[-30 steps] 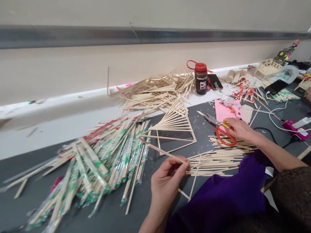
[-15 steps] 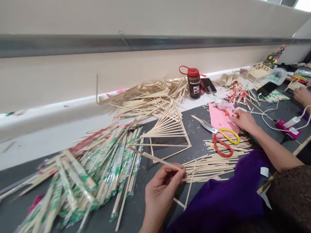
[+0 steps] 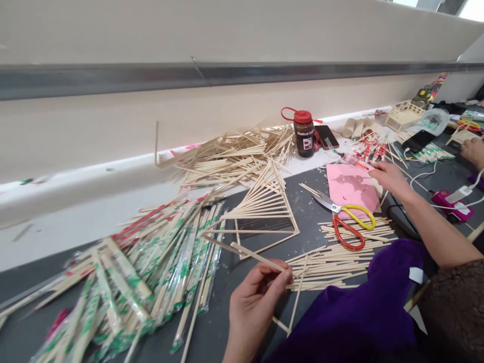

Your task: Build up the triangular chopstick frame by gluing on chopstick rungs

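My left hand point(image 3: 259, 300) pinches a thin wooden stick point(image 3: 251, 253) between thumb and fingers. The stick points up and to the left, towards a corner of a fan-shaped frame of sticks point(image 3: 260, 232) that stands on the grey table. Under and beside that hand is a small joined piece of sticks point(image 3: 297, 297). My right hand point(image 3: 391, 179) is closed around a pale glue gun with orange parts point(image 3: 357, 161), raised over a pink sheet point(image 3: 350, 189). Scissors with one yellow and one red handle point(image 3: 342, 214) lie between the hands, over a row of loose sticks point(image 3: 333, 264).
Plastic-wrapped chopsticks point(image 3: 151, 272) cover the left side. A pile of loose sticks point(image 3: 234, 156), a red-capped bottle point(image 3: 303, 136) and a phone point(image 3: 325, 137) are at the back. A purple power strip point(image 3: 449, 204) with cables lies right, near another person's hand point(image 3: 472, 151).
My right hand has lifted the glue gun off the pink sheet. My left hand keeps its pinch on the stick. The view has shifted slightly.
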A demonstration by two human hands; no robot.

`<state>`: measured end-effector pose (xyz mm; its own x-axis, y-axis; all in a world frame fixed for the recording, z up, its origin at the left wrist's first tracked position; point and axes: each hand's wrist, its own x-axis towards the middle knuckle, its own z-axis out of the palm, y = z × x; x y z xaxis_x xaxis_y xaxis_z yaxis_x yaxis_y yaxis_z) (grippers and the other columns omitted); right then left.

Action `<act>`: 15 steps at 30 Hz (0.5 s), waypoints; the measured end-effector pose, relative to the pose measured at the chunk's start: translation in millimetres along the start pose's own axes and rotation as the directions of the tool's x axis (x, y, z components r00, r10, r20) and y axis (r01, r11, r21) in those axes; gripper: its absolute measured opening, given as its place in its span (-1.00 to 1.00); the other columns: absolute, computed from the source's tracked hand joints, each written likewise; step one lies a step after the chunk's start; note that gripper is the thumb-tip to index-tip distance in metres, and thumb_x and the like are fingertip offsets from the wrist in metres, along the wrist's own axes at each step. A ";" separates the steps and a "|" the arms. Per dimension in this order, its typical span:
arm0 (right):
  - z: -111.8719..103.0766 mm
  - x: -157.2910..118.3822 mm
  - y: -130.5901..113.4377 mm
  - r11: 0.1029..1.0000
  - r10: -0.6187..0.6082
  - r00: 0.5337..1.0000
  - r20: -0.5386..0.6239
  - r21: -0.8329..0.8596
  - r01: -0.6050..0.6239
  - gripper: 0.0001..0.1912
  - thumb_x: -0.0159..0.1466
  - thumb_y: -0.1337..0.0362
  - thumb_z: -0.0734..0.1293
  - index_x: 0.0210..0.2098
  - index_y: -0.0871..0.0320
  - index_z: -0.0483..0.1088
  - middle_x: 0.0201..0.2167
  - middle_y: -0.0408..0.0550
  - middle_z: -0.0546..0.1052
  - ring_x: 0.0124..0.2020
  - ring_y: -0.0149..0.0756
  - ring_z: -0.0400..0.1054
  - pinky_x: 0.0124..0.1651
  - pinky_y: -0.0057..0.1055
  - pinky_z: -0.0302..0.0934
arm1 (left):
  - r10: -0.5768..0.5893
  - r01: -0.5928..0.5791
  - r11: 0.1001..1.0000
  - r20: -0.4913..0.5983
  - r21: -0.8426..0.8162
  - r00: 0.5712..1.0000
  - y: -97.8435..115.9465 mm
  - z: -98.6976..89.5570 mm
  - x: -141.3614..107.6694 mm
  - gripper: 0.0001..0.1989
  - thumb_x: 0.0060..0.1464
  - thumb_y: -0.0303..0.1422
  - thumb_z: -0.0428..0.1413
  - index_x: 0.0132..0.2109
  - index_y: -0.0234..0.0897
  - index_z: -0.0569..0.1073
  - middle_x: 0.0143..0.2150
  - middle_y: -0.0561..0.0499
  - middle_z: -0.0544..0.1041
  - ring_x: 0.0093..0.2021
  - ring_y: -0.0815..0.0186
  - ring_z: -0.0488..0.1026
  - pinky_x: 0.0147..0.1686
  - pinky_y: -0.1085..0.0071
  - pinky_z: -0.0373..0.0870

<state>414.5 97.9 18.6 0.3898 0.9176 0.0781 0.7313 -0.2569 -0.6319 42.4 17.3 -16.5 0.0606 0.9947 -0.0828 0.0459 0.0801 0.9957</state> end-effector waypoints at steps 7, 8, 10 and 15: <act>16.8 -11.7 -13.3 0.873 0.171 0.980 0.102 0.446 -0.199 -0.75 0.00 0.14 0.32 -0.36 0.15 0.39 -0.73 -0.29 0.22 -0.68 -0.44 0.08 -0.62 -0.49 -0.06 | -0.061 0.068 0.997 0.173 -0.035 0.983 9.2 15.0 -4.2 -0.80 -0.02 -0.24 0.21 -0.34 -0.30 0.47 -0.28 -0.08 0.56 -0.46 0.37 0.45 -0.56 0.52 0.37; 19.3 -15.3 -15.8 0.833 0.180 0.973 0.144 0.503 -0.228 -0.76 0.00 0.13 0.33 -0.40 0.14 0.36 -0.71 -0.27 0.25 -0.68 -0.45 0.08 -0.63 -0.50 -0.06 | -0.096 0.111 0.993 0.248 -0.050 0.964 13.9 21.8 -4.3 -0.80 0.02 -0.23 0.18 -0.30 -0.28 0.45 -0.27 -0.07 0.56 -0.49 0.39 0.44 -0.60 0.53 0.33; 24.3 -22.1 -19.8 0.744 0.190 0.949 0.252 0.594 -0.306 -0.78 0.00 0.12 0.32 -0.49 0.14 0.30 -0.67 -0.22 0.27 -0.67 -0.47 0.10 -0.65 -0.52 -0.05 | -0.156 0.199 0.977 0.383 -0.074 0.910 24.7 39.4 -2.2 -0.79 0.05 -0.21 0.14 -0.30 -0.27 0.38 -0.30 -0.03 0.55 -0.57 0.43 0.39 -0.67 0.55 0.25; 33.4 -29.3 -23.0 0.527 0.137 0.857 0.496 0.696 -0.487 -0.76 0.02 0.12 0.29 -0.56 0.15 0.22 -0.68 -0.21 0.21 -0.69 -0.52 -0.03 -0.68 -0.56 -0.15 | -0.240 0.320 0.946 0.559 -0.048 0.794 41.7 93.6 17.8 -0.73 -0.02 -0.18 0.18 -0.29 -0.30 0.37 -0.61 0.12 0.43 -0.71 0.53 0.15 -0.71 0.62 0.02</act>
<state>367.7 87.1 5.1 0.1567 0.9019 -0.4025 -0.1941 -0.3714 -0.9079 138.8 32.3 19.8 0.5946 0.7343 -0.3275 0.0153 0.3970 0.9177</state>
